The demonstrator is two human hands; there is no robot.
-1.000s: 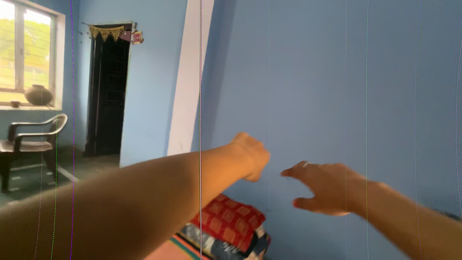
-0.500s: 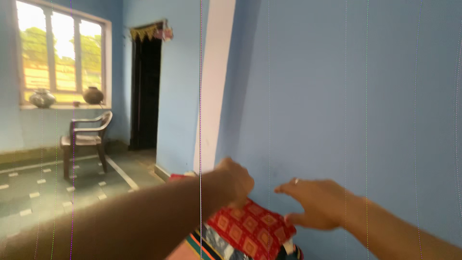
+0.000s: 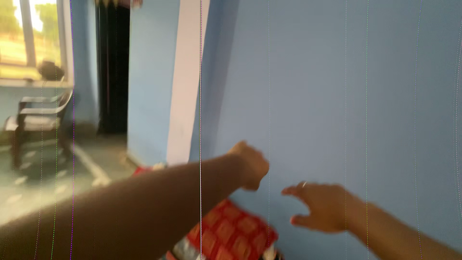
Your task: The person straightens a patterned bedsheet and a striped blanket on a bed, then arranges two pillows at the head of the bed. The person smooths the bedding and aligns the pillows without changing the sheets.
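Both hands have lifted off the red patterned cushion [image 3: 231, 231]; my left hand [image 3: 250, 166] curls loosely, empty, my right hand [image 3: 322, 207] spread, empty, beside the blue wall [image 3: 337, 96].

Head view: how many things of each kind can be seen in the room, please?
Hands: 2, left hand and right hand
Red patterned cushion: 1
Chair: 1
Pot on the window sill: 1
Total: 5

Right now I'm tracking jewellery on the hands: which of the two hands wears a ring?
The right hand, spread open low against the blue wall; a pale ring shows on one finger. The left hand, higher and curled, shows none.
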